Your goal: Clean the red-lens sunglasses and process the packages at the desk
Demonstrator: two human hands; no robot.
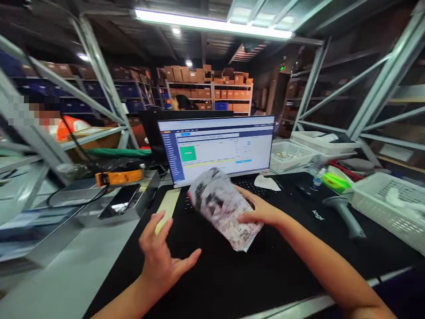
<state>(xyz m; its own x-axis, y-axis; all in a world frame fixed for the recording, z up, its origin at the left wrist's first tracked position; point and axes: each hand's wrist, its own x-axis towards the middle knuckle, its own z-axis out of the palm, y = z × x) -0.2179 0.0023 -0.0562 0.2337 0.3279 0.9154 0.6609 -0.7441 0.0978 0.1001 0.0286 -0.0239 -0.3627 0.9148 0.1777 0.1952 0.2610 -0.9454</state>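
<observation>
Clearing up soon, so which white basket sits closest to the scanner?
The front basket at far right, beside the scanner; the others stand farther back.

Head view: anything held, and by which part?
Right hand holds the package by its right edge, at the label; left hand is empty.

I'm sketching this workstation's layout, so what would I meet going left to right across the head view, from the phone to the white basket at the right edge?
Black phone → left hand → printed package → water bottle → grey scanner → white basket.
</observation>
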